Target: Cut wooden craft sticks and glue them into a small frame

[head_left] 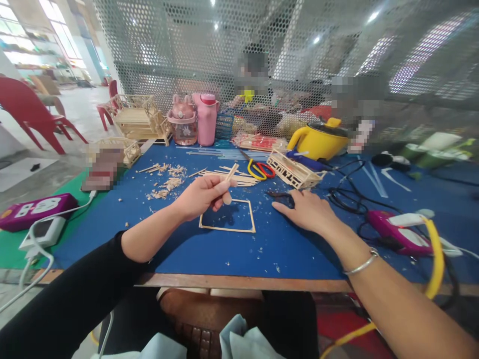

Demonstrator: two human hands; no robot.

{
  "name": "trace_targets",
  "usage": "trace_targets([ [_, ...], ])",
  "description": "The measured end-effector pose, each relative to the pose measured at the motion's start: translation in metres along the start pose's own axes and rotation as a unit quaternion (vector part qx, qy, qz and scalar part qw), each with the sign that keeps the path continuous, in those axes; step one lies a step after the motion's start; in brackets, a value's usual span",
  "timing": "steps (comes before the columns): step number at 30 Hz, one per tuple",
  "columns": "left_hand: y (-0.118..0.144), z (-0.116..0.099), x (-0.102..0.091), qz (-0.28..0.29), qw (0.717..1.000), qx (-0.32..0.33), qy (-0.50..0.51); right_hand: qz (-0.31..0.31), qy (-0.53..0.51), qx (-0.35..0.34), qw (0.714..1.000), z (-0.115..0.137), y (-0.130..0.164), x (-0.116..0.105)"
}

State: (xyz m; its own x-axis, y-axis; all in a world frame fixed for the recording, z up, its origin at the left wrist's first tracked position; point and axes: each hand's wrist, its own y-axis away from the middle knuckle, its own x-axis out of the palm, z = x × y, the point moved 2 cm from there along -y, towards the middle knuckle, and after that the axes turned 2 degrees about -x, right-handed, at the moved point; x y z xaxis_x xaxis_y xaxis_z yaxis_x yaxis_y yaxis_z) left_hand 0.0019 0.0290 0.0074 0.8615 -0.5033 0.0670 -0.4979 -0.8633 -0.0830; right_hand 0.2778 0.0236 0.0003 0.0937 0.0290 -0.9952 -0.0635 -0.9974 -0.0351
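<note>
Stick work sitting partway along, judging from the layout: lying flat on the blue desk (179, 249), near centre, a square frame (227, 215) of thin wooden sticks, all four sides apparently joined and the middle left bare. Hovering just above the frame's far left corner, left hand (204, 195), fingers (220, 190) closed round a single wooden stick (231, 173), its free end pointing up and to the far right. Resting palm-down to the right of the frame, right hand (305, 209), fingers spread flat and gripping nothing, tips close to a small dark tool (280, 195) hard to identify. Waiting just beyond the frame, a loose row of spare sticks (228, 177); further left, wood shavings (166, 182) scattered about. Farther right, scissors (261, 169) with yellow and red handles and a finished-looking stick lattice (294, 171). Likely remaining: filling or building onto the frame, since nothing yet standing on it. At the near right edge, a pink glue gun (396, 234) lying among cables.
</note>
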Motion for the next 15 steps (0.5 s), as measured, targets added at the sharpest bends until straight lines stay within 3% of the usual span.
trace_targets([
  [4,0.0,-0.001,0.002,-0.011,1.0,-0.005,0.006,-0.016,0.001,-0.024,1.0,0.01,-0.001,0.006],
  [7,0.0,0.0,0.003,-0.007,1.0,-0.016,0.009,-0.093,-0.055,-0.079,0.991,0.019,0.005,-0.01],
  [10,0.001,0.001,0.006,0.002,0.999,-0.037,-0.001,-0.177,-0.218,-0.188,0.941,0.043,0.016,-0.04],
  [13,0.003,0.002,0.007,0.007,0.999,-0.044,-0.03,-0.126,-0.335,-0.28,0.891,0.074,0.019,-0.063],
  [15,0.004,0.003,0.006,0.004,0.997,-0.035,-0.07,-0.075,-0.354,-0.318,0.876,0.091,0.014,-0.069],
])
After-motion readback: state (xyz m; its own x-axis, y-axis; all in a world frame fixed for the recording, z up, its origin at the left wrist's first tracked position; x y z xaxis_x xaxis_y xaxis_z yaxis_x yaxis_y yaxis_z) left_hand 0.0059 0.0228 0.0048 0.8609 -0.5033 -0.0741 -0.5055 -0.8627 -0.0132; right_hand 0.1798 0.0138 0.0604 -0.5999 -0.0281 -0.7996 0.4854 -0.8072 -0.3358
